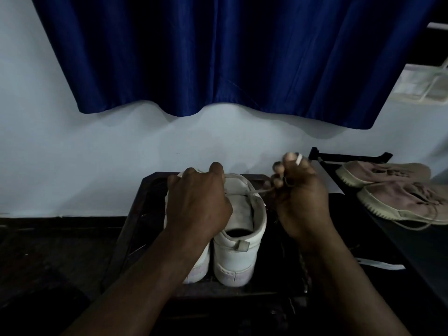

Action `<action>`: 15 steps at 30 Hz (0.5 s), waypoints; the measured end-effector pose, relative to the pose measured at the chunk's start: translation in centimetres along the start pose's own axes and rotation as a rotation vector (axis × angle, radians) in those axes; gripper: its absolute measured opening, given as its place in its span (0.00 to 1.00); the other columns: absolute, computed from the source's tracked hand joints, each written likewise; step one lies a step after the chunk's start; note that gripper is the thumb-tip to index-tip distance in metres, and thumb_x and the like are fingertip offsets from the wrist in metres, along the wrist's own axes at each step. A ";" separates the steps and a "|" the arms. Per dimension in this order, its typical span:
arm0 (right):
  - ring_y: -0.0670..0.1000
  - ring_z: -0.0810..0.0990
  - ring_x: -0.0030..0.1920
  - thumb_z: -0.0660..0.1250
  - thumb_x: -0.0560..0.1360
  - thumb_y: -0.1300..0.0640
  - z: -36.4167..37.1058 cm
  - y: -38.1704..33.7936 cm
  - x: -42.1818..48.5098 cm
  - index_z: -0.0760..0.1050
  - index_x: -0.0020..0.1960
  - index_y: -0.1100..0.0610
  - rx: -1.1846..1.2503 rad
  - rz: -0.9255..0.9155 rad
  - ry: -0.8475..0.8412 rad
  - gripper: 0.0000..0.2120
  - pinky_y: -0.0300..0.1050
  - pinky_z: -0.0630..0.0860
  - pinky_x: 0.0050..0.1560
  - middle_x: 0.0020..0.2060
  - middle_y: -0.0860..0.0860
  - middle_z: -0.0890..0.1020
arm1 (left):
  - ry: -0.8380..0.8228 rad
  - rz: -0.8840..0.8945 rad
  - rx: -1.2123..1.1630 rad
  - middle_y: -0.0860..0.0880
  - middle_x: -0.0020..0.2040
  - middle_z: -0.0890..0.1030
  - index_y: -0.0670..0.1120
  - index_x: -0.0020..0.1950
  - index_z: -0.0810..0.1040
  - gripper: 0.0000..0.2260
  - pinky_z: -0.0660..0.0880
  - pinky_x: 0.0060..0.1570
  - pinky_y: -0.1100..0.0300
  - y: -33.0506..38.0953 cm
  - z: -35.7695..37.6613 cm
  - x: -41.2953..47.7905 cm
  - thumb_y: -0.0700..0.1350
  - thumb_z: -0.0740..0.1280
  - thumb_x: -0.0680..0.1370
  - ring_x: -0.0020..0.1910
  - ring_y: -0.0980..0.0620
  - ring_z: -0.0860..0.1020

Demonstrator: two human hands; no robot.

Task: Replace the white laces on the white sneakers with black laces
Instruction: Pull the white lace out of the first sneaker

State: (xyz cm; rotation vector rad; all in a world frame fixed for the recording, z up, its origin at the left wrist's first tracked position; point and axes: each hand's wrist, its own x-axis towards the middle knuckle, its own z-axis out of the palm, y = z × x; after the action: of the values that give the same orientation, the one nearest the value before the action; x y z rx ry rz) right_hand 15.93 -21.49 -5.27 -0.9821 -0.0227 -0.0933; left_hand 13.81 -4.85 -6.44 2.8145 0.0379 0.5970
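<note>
Standing on a dark tray [145, 190], the left sneaker [199, 270] is gripped by the left hand [197, 204]. A white lace [263, 190] drawn from the right sneaker [235, 253] is pinched by fingers [278, 169] of the right hand [303, 202].

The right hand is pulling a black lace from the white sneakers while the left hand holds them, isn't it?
Not black. The head view shows the right hand pulling a thin white lace from the white leather sneakers while the left hand holds them.
</note>
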 end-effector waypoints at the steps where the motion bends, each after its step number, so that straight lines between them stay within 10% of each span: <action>1: 0.47 0.72 0.30 0.64 0.84 0.60 -0.1 0.3 0.1 0.75 0.45 0.57 -0.258 -0.094 0.015 0.09 0.46 0.71 0.36 0.32 0.48 0.77 | 0.002 0.000 0.000 0.52 0.45 0.82 0.54 0.56 0.73 0.13 0.67 0.54 0.50 0.0 0.0 0.0 0.46 0.66 0.72 0.53 0.46 0.79; 7: 0.61 0.81 0.46 0.66 0.72 0.53 0.3 1.9 -0.7 0.86 0.47 0.54 -1.631 -0.470 -0.280 0.11 0.49 0.75 0.47 0.43 0.57 0.81 | -0.013 -0.006 -0.020 0.51 0.46 0.83 0.55 0.57 0.73 0.14 0.66 0.53 0.50 0.0 -0.1 0.0 0.48 0.67 0.72 0.54 0.46 0.78; 15: 0.59 0.79 0.49 0.69 0.75 0.56 0.3 1.7 -0.5 0.80 0.44 0.54 -1.444 -0.370 -0.164 0.03 0.47 0.69 0.45 0.42 0.54 0.79 | 0.003 -0.003 -0.021 0.51 0.45 0.83 0.55 0.56 0.73 0.11 0.65 0.52 0.50 0.2 -0.3 -0.1 0.50 0.69 0.74 0.53 0.45 0.78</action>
State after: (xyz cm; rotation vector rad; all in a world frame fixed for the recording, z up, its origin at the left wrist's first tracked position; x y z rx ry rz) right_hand 15.59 -20.24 -6.55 -2.4214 -0.3233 -0.4008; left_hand 13.60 -4.94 -6.18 2.7930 0.0360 0.5981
